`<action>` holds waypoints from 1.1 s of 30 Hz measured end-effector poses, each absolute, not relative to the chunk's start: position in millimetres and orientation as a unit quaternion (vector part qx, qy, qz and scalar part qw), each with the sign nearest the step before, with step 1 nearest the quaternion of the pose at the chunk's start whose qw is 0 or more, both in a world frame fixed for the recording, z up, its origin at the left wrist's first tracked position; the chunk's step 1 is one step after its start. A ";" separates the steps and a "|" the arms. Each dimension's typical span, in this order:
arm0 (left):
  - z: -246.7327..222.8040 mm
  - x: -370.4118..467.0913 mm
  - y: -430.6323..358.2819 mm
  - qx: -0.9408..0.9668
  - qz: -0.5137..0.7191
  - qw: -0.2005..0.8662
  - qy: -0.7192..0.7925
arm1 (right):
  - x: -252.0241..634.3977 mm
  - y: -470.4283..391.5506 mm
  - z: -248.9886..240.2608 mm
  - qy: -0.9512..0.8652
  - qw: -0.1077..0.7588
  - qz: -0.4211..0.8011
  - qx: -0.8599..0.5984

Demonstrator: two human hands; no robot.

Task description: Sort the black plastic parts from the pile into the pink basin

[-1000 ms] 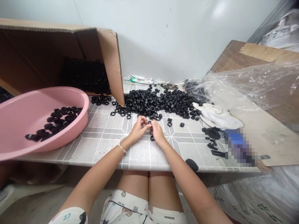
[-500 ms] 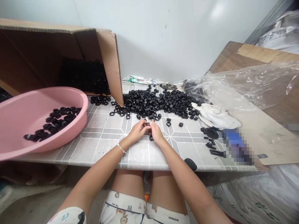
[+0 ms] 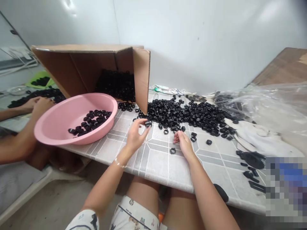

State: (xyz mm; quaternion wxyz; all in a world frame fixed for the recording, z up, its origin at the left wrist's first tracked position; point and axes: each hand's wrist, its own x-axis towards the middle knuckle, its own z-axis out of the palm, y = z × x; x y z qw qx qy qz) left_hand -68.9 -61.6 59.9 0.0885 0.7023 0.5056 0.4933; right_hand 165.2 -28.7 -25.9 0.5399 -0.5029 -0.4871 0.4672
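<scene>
My left hand (image 3: 136, 135) pinches a small black ring part (image 3: 148, 123) between thumb and fingertips, just above the tabletop. To the right, my right hand (image 3: 183, 143) is held over the table, fingers curled; whether anything is between them is hidden. A single black ring (image 3: 173, 150) lies on the table between the hands. Behind them spreads a heap of black rings (image 3: 165, 111). The pink basin (image 3: 55, 118), left of my left hand, has more black parts (image 3: 96, 119) inside.
A cardboard box (image 3: 141, 76) on its side holds many black parts. White cloth gloves (image 3: 256, 135), clear plastic (image 3: 278, 99) and a black disc (image 3: 251, 159) lie at the right. Another person's hands (image 3: 39, 103) work at the far left beside a green tray (image 3: 38, 78).
The view has turned left, bringing the other person's arms into sight. My hands have come apart; my left hand has moved toward the basin with a black ring part in its fingertips.
</scene>
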 end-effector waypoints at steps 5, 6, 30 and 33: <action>115.1 -151.0 -112.9 0.568 0.314 -0.130 0.750 | 162.5 -35.7 -26.3 -0.565 0.483 0.418 -0.522; 121.2 -165.9 -117.1 0.536 0.285 -0.145 0.781 | 161.9 -36.8 -26.3 -0.578 0.472 0.407 -0.527; 1.7 10.1 -34.9 0.829 0.265 0.315 0.379 | 227.1 -26.5 -36.0 -0.445 0.370 0.030 -0.815; -6.4 7.4 -30.4 0.754 0.349 0.362 0.422 | 231.3 -22.9 -42.5 -0.458 0.395 0.046 -0.795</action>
